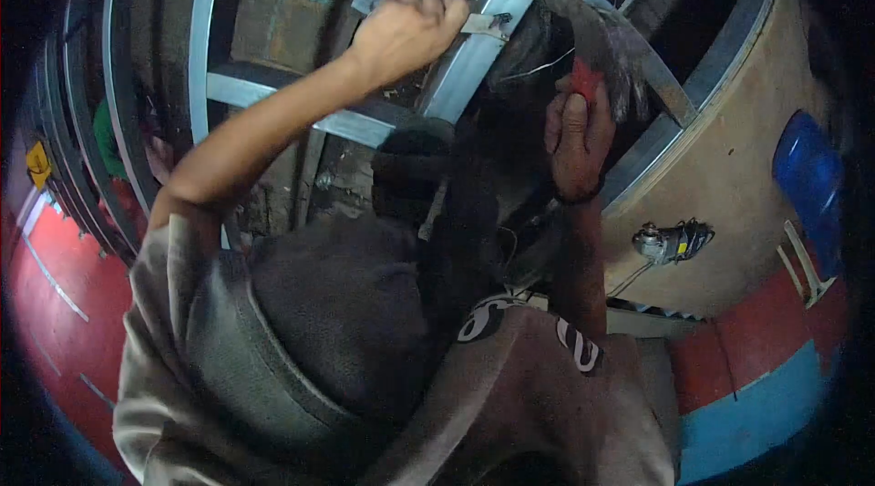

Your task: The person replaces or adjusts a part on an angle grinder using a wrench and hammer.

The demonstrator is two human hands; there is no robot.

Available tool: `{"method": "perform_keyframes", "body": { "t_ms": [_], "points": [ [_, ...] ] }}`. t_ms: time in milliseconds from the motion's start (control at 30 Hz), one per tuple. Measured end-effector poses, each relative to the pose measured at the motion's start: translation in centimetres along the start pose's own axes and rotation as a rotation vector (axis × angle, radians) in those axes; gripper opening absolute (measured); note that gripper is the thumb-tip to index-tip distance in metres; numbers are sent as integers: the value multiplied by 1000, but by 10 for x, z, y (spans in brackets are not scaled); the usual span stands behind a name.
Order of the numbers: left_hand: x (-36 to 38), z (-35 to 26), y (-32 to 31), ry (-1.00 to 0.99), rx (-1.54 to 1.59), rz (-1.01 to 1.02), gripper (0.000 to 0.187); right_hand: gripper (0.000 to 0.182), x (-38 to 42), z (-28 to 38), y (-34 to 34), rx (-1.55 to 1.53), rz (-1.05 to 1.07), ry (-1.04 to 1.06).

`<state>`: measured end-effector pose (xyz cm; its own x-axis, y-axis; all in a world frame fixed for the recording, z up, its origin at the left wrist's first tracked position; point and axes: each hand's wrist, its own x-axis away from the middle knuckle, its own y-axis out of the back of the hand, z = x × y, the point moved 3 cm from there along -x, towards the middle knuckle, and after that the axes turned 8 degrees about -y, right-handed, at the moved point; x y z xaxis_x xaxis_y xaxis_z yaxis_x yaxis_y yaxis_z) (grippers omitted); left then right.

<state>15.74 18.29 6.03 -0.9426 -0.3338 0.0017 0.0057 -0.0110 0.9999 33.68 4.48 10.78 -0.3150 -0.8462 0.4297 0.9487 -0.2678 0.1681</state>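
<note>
My left hand (410, 28) is closed in a fist around a flat pale strip (479, 25). The strip's far end lies against a bare metal beam (492, 35), with a small dark spot where they meet. On the right, my right hand (579, 139) grips a red handle (586, 80), thumb along it. A grey, blurred shape (597, 35) rises beyond the handle; whether it is part of the same tool I cannot make out. A dark band circles my right wrist.
Metal frame bars (205, 30) cross the view over a littered, dark floor. A curved wooden panel (720, 167) stands right, with an angle grinder (673, 243) and its cord on it. Beyond are a blue object (809, 167) and red flooring (55, 294). A person in green (108, 139) is partly visible left.
</note>
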Motion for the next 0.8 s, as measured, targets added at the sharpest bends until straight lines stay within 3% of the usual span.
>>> {"method": "perform_keyframes", "body": {
  "t_ms": [33,300,533,600,633,700,800],
  "points": [
    [2,4,9,3,-66,-81,13,26,-4,-7,3,60,3,9],
    [5,9,45,10,-206,-59,13,27,-4,-19,2,-194,-10,-88],
    [2,11,42,68,-118,-19,13,29,-1,-22,6,-146,-16,-97],
    [0,11,30,177,401,200,17,29,-2,-20,5,-122,-13,-89],
    [-4,10,24,181,406,196,17,28,-2,-18,3,-107,-26,-69],
    [-12,5,-2,144,741,366,22,28,-4,-15,-1,-86,-36,-53],
    [-17,3,-27,90,642,436,21,31,-10,-13,-7,49,-7,-90]
  ]
}}
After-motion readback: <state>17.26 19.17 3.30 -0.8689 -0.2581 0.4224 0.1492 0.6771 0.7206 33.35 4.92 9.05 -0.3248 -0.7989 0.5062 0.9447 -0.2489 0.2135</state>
